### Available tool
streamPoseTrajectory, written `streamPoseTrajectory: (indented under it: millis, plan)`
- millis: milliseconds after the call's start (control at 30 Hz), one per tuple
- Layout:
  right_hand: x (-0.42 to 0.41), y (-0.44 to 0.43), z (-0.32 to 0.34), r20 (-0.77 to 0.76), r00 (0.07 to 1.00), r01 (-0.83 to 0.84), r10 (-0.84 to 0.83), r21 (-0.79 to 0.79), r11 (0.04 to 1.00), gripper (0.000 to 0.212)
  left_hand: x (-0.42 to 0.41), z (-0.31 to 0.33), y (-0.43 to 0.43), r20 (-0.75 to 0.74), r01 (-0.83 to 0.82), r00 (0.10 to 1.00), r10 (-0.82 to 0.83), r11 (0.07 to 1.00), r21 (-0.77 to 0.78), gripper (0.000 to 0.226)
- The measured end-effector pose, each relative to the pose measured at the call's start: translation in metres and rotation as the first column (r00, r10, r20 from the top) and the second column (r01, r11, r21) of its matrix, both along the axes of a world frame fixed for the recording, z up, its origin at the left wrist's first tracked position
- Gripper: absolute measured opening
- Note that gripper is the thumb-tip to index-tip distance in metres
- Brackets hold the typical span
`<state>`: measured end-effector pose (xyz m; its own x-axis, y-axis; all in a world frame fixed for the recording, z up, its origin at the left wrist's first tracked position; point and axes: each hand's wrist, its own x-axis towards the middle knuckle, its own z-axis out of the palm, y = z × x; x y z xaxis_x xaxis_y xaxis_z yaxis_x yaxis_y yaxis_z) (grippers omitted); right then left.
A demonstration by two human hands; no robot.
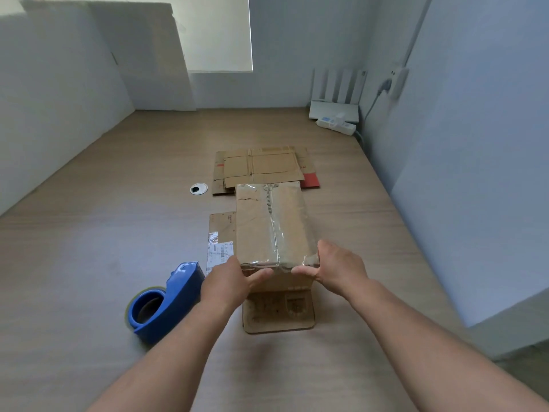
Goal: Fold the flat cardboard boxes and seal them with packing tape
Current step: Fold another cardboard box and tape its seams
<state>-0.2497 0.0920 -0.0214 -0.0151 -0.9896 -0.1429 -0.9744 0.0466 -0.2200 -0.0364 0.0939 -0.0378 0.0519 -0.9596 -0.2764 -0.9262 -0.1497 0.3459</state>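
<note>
A folded brown cardboard box (271,224) stands on the wooden table, its top seam covered with clear packing tape. My left hand (228,282) grips its near left corner, thumb on the front edge. My right hand (335,267) grips the near right corner, thumb pressing the tape end. A loose flap (279,312) lies flat below the box, toward me. A blue tape dispenser (162,303) lies on the table just left of my left hand. A flat cardboard box (261,168) lies beyond the folded one. Another flat piece with a label (221,239) sticks out at the box's left side.
A round cable hole (198,188) sits in the table (89,263) left of the flat cardboard. A white power strip (335,123) and a white device with antennas (337,93) stand in the far right corner. White partition walls close in the table's left, back and right.
</note>
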Motion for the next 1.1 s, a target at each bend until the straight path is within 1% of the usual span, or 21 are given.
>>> streamPoseTrajectory:
  millis: [33,100,133,200,267,333,400,467,533,567,633,700,733,800,867,900,967,1033,1100]
  plan:
    - [0.001,-0.001,0.001,-0.062,0.998,-0.034,0.032,-0.022,0.999,0.059,0.000,0.000,0.001,0.036,0.003,0.999,-0.003,1.000,-0.015,0.064]
    - [0.001,-0.004,0.000,-0.096,0.991,-0.095,0.091,-0.039,0.995,0.053,0.002,0.001,0.001,0.036,-0.005,0.999,0.007,0.999,-0.049,0.052]
    - [-0.001,-0.004,-0.002,-0.065,0.991,-0.116,0.114,-0.027,0.993,0.046,0.003,0.001,0.002,0.008,-0.007,1.000,0.007,0.999,-0.054,0.046]
    - [-0.009,-0.004,-0.003,0.072,0.991,-0.118,0.117,0.010,0.993,0.032,0.006,-0.001,0.002,-0.093,-0.013,0.996,0.009,0.999,-0.042,0.036]
    - [-0.015,-0.003,-0.004,0.186,0.978,-0.102,0.094,0.031,0.994,0.026,0.010,-0.002,0.003,-0.215,-0.024,0.977,0.018,0.999,-0.029,0.030]
    - [-0.016,0.000,-0.007,0.263,0.963,-0.057,0.049,0.024,0.998,0.022,0.013,-0.003,0.005,-0.300,-0.029,0.954,0.017,0.999,-0.035,0.030]
    - [-0.015,0.003,-0.013,0.352,0.936,0.007,-0.013,0.018,1.000,0.019,0.015,-0.004,0.007,-0.349,-0.019,0.937,0.005,0.999,-0.036,0.031]
    - [-0.015,0.007,-0.018,0.403,0.913,0.065,-0.065,0.015,0.998,0.016,0.017,-0.005,0.009,-0.400,-0.012,0.917,0.001,1.000,-0.026,0.031]
    - [-0.012,0.010,-0.020,0.383,0.919,0.105,-0.093,-0.009,0.994,0.014,0.017,-0.005,0.011,-0.425,-0.040,0.905,0.024,0.999,-0.028,0.029]
    - [-0.009,0.010,-0.021,0.336,0.936,0.126,-0.108,-0.033,0.991,0.014,0.014,-0.006,0.012,-0.407,-0.076,0.912,0.051,0.996,-0.047,0.026]
    - [0.002,0.013,-0.023,0.216,0.964,0.173,-0.153,-0.077,0.982,0.019,0.007,-0.007,0.014,-0.290,-0.153,0.950,0.112,0.981,-0.123,0.021]
    - [0.012,0.016,-0.022,0.187,0.963,0.209,-0.193,-0.068,0.976,0.020,-0.001,-0.008,0.017,-0.168,-0.172,0.976,0.140,0.965,-0.200,0.022]
    - [0.013,0.017,-0.020,0.199,0.961,0.205,-0.193,-0.041,0.978,0.020,-0.003,-0.009,0.018,-0.145,-0.179,0.978,0.149,0.959,-0.218,0.023]
    - [0.005,0.015,-0.014,0.259,0.953,0.148,-0.155,0.049,0.988,0.018,-0.003,-0.009,0.018,-0.173,-0.209,0.970,0.173,0.953,-0.218,0.024]
    - [-0.009,0.011,-0.006,0.330,0.938,0.069,-0.103,0.114,0.991,0.015,0.000,-0.008,0.018,-0.260,-0.224,0.951,0.169,0.954,-0.200,0.023]
    - [-0.015,0.009,-0.004,0.339,0.937,0.044,-0.081,0.116,0.992,0.012,0.003,-0.007,0.017,-0.307,-0.204,0.941,0.144,0.963,-0.174,0.021]
    - [-0.021,0.007,-0.003,0.295,0.955,0.012,-0.034,0.076,0.997,0.007,0.008,-0.004,0.016,-0.369,-0.124,0.926,0.078,0.987,-0.101,0.017]
    - [-0.021,0.006,-0.006,0.236,0.972,-0.019,0.012,0.024,1.000,0.012,0.014,-0.001,0.013,-0.355,-0.053,0.934,0.029,0.997,-0.058,0.010]
    - [-0.020,0.005,-0.012,0.196,0.979,-0.047,0.051,-0.024,0.999,0.015,0.020,0.002,0.008,-0.270,-0.004,0.963,-0.012,0.998,-0.059,0.006]
